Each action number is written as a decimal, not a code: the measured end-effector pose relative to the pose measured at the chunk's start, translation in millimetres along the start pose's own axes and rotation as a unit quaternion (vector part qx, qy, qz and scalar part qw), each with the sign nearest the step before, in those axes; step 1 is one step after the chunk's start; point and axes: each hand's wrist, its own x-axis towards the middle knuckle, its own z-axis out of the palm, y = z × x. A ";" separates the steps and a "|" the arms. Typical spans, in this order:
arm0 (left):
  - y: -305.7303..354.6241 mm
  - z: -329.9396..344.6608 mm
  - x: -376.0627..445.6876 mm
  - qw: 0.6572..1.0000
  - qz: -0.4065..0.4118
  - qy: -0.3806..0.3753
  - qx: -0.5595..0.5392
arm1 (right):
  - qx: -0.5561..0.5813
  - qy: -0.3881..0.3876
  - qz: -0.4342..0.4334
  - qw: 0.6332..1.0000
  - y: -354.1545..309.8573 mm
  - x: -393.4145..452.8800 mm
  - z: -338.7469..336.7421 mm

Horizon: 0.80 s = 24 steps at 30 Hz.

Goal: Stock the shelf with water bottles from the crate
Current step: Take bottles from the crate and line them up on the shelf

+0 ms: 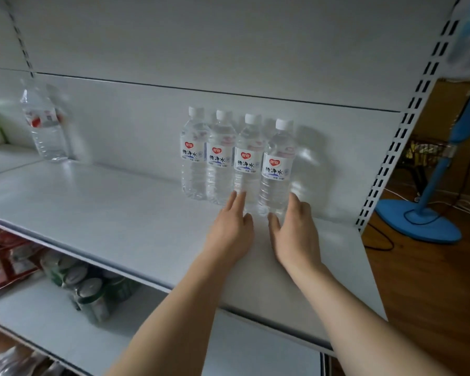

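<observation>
I stand in front of the white shelf (120,213) and both my arms reach over its front edge toward a row of four water bottles (236,158) that stand upright, side by side and touching each other, against the back panel on the right part of the board. My left hand (229,234) lies low over the board with straight fingers, and its fingertips (238,196) touch the foot of the third bottle (247,164) in the row. My right hand (296,234) is also open, its fingers going around the foot of the rightmost bottle (277,169) on the right side, but I do not think they close on it; it looks more like I push the bottle into line. So neither hand holds anything. Far to the left, near the back corner, one more bottle (45,126) stands alone (it is blurred, and its label seems different, so I cannot say if it belongs to my stock). The crate is not visible from here, so I cannot tell how many bottles remain in it. I judge the task to be in an early part: four bottles are placed, and most of the board, to the left of the row and in front of it, has no bottles yet. On the lower shelf I see green cans (90,289) and red packets (8,256).
</observation>
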 end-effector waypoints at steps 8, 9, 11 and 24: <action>-11.8 -67.8 -101.8 0.963 -0.084 0.124 -0.223 | 0.096 0.025 -0.232 0.968 -66.3 -65.2 -15.3; -18.0 -80.9 -118.8 0.964 -0.084 0.165 -0.188 | 0.124 0.019 -0.254 0.959 -82.0 -75.5 -14.8; -30.7 -111.3 -152.5 0.957 -0.109 0.232 -0.138 | 0.177 -0.010 -0.292 0.940 -113.8 -97.9 -10.1; -119.6 -248.3 -429.1 0.898 -0.398 0.185 -0.016 | 0.258 -0.388 -0.430 0.773 -251.0 -328.7 33.2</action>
